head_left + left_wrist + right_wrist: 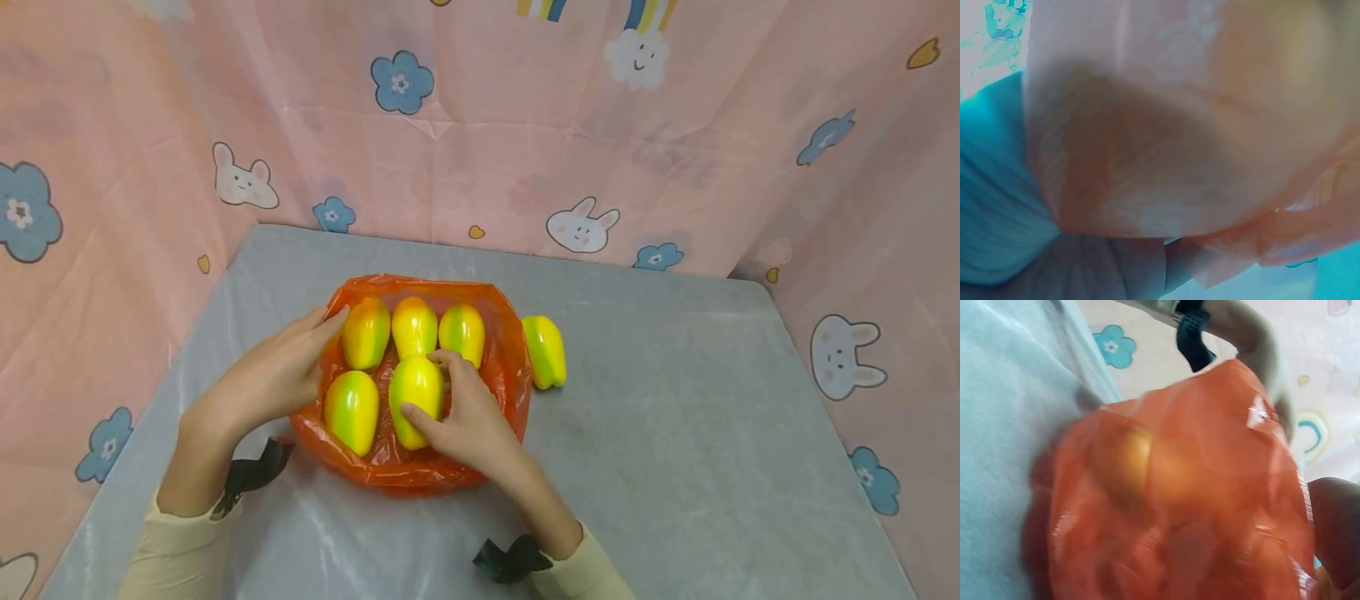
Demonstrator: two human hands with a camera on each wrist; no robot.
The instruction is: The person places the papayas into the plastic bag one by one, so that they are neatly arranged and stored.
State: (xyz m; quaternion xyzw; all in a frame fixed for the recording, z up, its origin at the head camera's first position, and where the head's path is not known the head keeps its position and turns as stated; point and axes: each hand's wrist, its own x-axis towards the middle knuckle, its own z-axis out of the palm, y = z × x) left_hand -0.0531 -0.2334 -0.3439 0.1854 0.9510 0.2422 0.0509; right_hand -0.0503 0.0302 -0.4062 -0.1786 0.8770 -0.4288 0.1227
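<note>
An orange-red plastic bag (431, 477) stands wide open on the table, with several glossy yellow-green mangoes inside. My right hand (476, 425) reaches over the near right rim and grips a mango (415, 392), thumb on its near side and fingers at its far right. At the left rim, my left hand (288, 367) holds the bag's edge; part of its fingers is hidden by the film. Another mango (352, 412) lies in the bag close to that hand. Bag film (1147, 175) fills most of the left wrist view. In the right wrist view, the bag's outer side (1179, 506) hides the right fingers.
One more mango (545, 352) lies on the grey tabletop just outside the bag's right side. Pink patterned cloth (480, 150) hangs around the back and sides of the table (675, 433). Dark straps (513, 560) circle both wrists.
</note>
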